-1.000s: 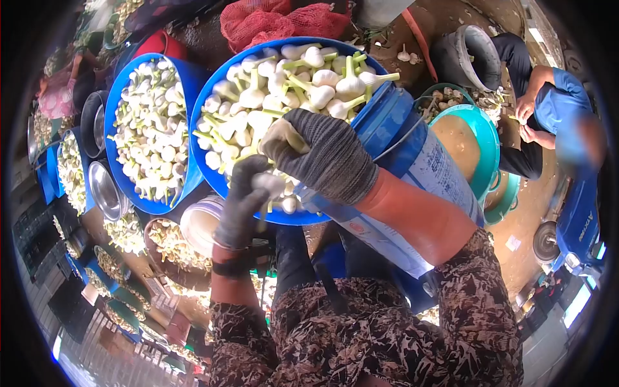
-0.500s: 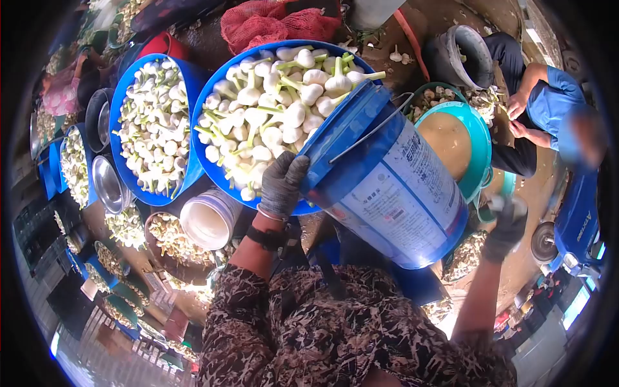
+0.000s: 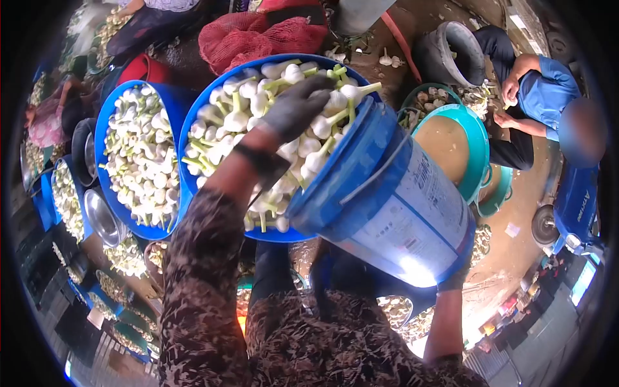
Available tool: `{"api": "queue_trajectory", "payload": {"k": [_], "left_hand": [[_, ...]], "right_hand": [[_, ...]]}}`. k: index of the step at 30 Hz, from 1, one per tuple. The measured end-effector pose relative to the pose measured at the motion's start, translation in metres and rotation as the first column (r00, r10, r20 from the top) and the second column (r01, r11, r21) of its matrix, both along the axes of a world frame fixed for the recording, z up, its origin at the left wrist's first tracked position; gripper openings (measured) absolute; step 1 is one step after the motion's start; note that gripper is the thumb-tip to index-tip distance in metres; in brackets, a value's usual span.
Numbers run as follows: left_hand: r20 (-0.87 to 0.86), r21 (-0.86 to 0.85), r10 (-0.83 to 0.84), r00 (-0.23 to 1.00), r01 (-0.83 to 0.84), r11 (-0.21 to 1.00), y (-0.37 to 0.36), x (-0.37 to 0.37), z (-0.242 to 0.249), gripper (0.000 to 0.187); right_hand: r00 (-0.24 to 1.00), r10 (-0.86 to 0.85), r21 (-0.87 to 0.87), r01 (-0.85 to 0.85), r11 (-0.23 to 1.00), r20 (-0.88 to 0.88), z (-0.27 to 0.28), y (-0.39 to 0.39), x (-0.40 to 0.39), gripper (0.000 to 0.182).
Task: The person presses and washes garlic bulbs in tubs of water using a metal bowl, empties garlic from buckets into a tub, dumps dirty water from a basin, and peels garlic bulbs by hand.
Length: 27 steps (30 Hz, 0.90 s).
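Note:
A blue plastic bucket (image 3: 406, 200) with white labels and a wire handle tilts over the rim of a large blue tub (image 3: 188, 138), its mouth toward the tub. White garlic bulbs (image 3: 235, 119) with cut green stems fill the tub up to the bucket's mouth. My right hand (image 3: 456, 274), in a dark glove, supports the bucket at its base; the bucket hides part of the fingers. My left hand (image 3: 298, 108), also gloved, reaches over the garlic with its fingers stretched out, touching or just above the bulbs.
Left stands a second blue tub (image 3: 100, 174) of garlic, near a metal basin (image 3: 103, 216). Red mesh sacks (image 3: 258, 42) lie behind. A turquoise basin (image 3: 474, 122) holds brownish liquid. Another person (image 3: 545, 97) sits at right beside a black bucket (image 3: 451, 55) and a blue vehicle (image 3: 576, 206).
My left hand has left the bucket's rim and moved over the garlic. My right hand has come from the side to the bucket's base. The white bucket at left is out of sight.

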State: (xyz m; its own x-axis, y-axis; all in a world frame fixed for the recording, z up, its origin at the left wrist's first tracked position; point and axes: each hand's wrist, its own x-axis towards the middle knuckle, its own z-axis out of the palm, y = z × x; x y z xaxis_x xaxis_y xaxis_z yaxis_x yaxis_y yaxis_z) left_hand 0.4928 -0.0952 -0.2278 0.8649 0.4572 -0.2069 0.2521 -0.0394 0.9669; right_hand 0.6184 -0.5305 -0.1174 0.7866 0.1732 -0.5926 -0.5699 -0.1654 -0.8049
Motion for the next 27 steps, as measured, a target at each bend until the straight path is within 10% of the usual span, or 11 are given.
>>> {"api": "queue_trajectory", "payload": {"k": [2,3,5,6,10,14,18,27], "left_hand": [[-0.008,0.427,-0.199,0.980,0.183,0.886,0.009,0.051,-0.018,0.040],[-0.129,0.528,-0.267,0.955,0.294,0.797,0.008,0.074,-0.033,0.044],[-0.373,0.672,-0.377,0.847,0.527,0.519,-0.001,0.089,-0.063,0.046],[-0.488,0.654,-0.390,0.781,0.623,0.430,-0.004,0.089,-0.071,0.046],[-0.471,0.393,-0.379,0.796,0.574,0.718,0.008,0.043,-0.046,0.038],[-0.531,0.595,-0.328,0.781,0.620,0.512,0.013,-0.044,-0.024,0.045],[-0.523,0.626,-0.253,0.814,0.568,0.534,0.010,-0.104,-0.032,0.057],[-0.433,0.594,-0.288,0.854,0.511,0.622,0.022,-0.132,-0.090,0.064]], "right_hand": [[0.944,0.305,0.660,-0.151,0.736,-0.123,0.012,-0.014,-0.006,0.049],[0.946,0.301,0.652,-0.154,0.742,-0.119,0.008,-0.027,-0.010,0.049],[0.980,-0.197,-0.038,0.196,0.980,-0.013,-0.001,-0.048,-0.015,0.066],[0.982,-0.189,-0.050,0.188,0.981,-0.005,0.005,-0.032,-0.013,0.066],[1.000,-0.024,-0.154,0.022,0.988,-0.014,0.025,0.028,-0.017,0.062],[0.995,0.094,-0.028,-0.095,0.995,-0.033,0.025,0.026,-0.003,0.063],[0.997,-0.053,-0.071,0.049,0.996,-0.063,0.025,0.051,0.004,0.073],[0.975,0.202,-0.161,-0.187,0.969,0.087,0.042,0.122,-0.016,0.067]]}}
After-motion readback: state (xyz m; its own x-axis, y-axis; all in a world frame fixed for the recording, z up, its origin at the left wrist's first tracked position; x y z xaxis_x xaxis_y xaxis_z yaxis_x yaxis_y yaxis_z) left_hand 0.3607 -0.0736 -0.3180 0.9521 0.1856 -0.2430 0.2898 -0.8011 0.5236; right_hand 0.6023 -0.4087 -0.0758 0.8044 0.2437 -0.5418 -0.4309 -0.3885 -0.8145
